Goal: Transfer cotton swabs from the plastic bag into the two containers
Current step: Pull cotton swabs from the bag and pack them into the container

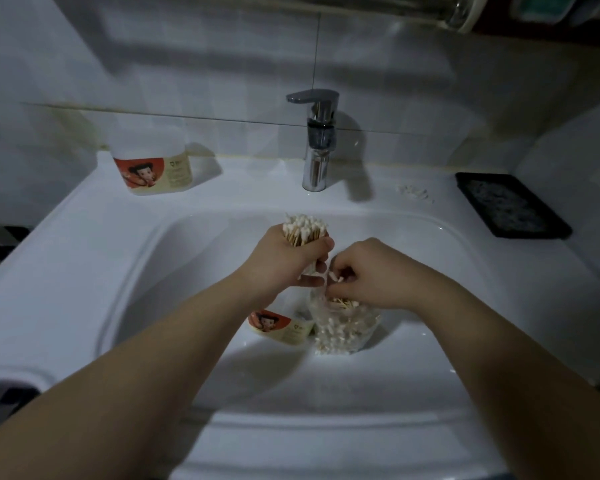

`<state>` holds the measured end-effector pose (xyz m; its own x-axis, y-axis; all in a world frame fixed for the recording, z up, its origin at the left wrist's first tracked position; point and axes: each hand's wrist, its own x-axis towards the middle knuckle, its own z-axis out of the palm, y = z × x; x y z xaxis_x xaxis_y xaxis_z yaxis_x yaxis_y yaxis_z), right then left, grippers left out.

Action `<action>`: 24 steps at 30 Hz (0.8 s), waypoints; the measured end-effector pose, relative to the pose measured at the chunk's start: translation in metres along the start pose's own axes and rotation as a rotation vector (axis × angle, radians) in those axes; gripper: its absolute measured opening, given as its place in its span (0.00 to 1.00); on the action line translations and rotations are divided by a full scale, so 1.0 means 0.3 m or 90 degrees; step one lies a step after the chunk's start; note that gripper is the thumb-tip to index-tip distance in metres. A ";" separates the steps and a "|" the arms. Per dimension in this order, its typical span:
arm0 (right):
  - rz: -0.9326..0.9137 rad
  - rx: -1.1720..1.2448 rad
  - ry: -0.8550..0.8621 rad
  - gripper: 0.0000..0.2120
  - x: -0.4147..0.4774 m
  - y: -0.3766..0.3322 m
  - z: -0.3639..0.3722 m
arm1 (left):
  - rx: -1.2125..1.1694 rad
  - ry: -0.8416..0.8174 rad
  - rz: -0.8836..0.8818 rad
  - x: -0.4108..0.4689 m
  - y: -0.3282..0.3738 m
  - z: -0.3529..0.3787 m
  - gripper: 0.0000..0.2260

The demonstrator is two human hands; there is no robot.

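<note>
The sink [84, 244] looks like smooth, glossy white ceramic. The faucet [317, 143] is polished metal with a mirror shine. The cotton swabs [303, 230] have thin wooden sticks and soft matt cotton tips. The plastic bag [343, 327] is thin and transparent. The container [153, 164] is cloudy matt plastic with a printed paper label. The wall tiles [187, 64] are smooth. The black tray [510, 206] has a rough surface.

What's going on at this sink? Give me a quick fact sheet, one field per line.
Setting: white sink with a chrome tap
Left hand: grips an upright bundle of cotton swabs
Right hand: pinches a few swabs above the plastic bag
Plastic bag: in the basin, still holding many swabs
Container in basin: beside the bag, partly hidden by the left arm
Container on ledge: upright, left of the tap
Black tray: right ledge
</note>
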<state>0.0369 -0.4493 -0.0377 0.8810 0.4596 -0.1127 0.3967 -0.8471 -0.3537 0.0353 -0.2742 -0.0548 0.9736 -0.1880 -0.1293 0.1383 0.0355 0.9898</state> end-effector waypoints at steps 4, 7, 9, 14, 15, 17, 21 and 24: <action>0.017 0.103 0.071 0.06 -0.016 0.008 -0.032 | 0.029 0.002 -0.006 0.003 -0.006 0.001 0.04; 0.022 0.233 0.124 0.04 -0.032 0.009 -0.055 | 0.055 0.001 -0.002 0.003 -0.012 0.001 0.05; 0.033 0.307 0.172 0.05 -0.031 0.016 -0.066 | 0.063 0.005 -0.002 0.005 -0.016 0.003 0.08; 0.079 0.465 0.238 0.04 -0.015 0.034 -0.070 | 0.062 -0.015 0.005 0.005 -0.019 0.006 0.11; 0.085 0.489 0.234 0.03 -0.014 0.030 -0.068 | 0.067 -0.027 0.012 0.002 -0.020 0.007 0.10; 0.082 0.533 0.229 0.03 -0.013 0.020 -0.061 | 0.070 -0.049 0.031 -0.003 -0.023 0.009 0.09; 0.070 0.578 0.268 0.04 -0.008 0.002 -0.050 | 0.069 -0.090 0.059 -0.010 -0.020 0.009 0.10; 0.067 0.590 0.279 0.04 -0.002 -0.002 -0.043 | 0.098 -0.081 0.077 -0.013 -0.018 0.011 0.11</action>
<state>0.0396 -0.4525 -0.0256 0.9901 0.0998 0.0985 0.1210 -0.2538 -0.9596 0.0302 -0.2769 -0.0594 0.9491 -0.3147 -0.0104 -0.0165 -0.0828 0.9964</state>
